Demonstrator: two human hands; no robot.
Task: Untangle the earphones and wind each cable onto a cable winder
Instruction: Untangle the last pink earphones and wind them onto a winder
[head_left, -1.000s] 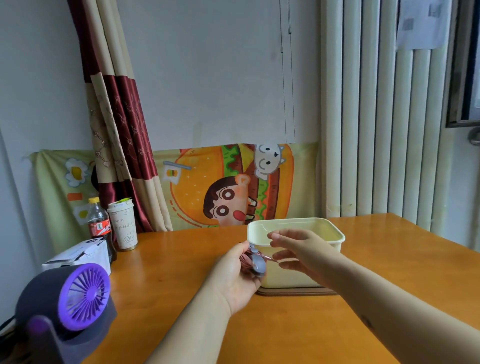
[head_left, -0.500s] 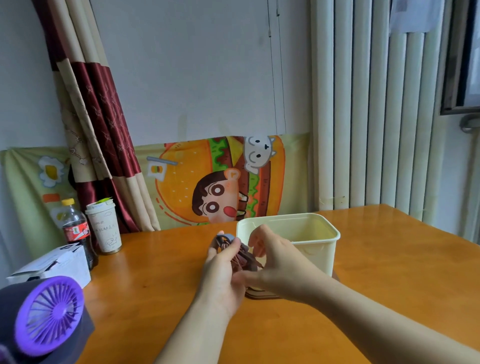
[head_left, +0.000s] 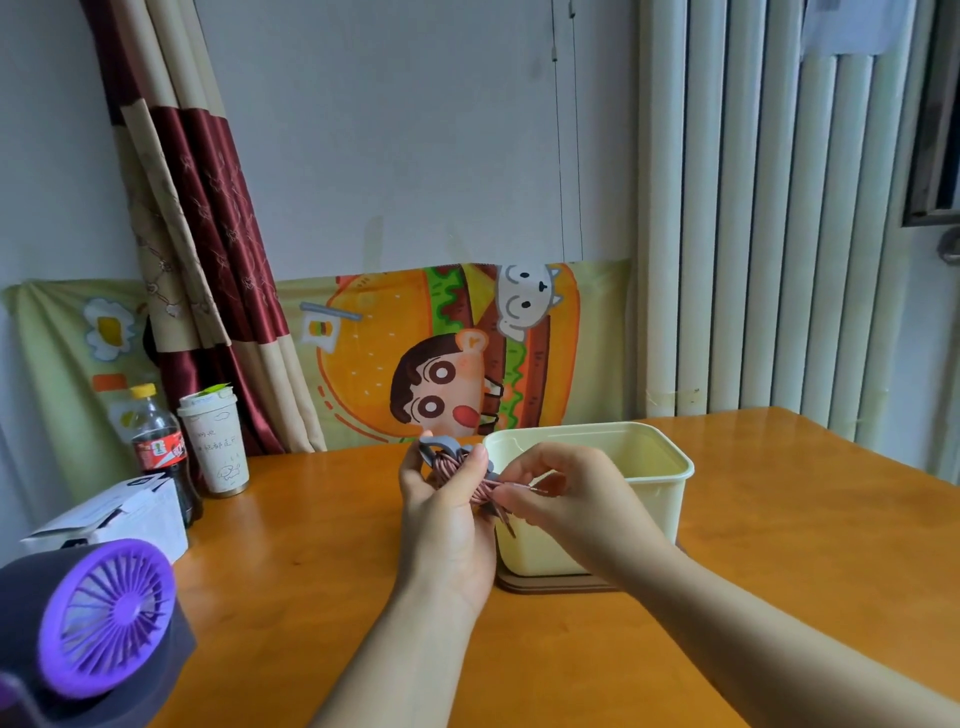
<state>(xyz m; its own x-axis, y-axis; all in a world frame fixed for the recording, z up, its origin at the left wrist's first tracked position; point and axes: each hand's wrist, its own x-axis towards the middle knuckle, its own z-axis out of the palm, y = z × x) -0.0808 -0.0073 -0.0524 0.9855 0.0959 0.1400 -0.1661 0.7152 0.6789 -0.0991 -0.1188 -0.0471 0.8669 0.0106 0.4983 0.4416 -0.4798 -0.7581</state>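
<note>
My left hand (head_left: 447, 514) holds a grey cable winder (head_left: 440, 448) with a dark pink earphone cable (head_left: 457, 467) wrapped round it, raised in front of the cream box. My right hand (head_left: 563, 499) pinches a strand of the same cable (head_left: 519, 486) where it leaves the winder. Both hands are above the wooden table (head_left: 322, 571), close together. Much of the winder is hidden by my fingers.
A cream plastic box (head_left: 670, 467) stands on a brown lid just behind my hands. At the left are a purple desk fan (head_left: 98, 618), a white carton (head_left: 109, 519), a cola bottle (head_left: 158, 447) and a paper cup (head_left: 215, 441). A curtain and cartoon cloth line the wall.
Both hands have risen and come together in front of the box. My right hand, open a second ago, now pinches the cable.
</note>
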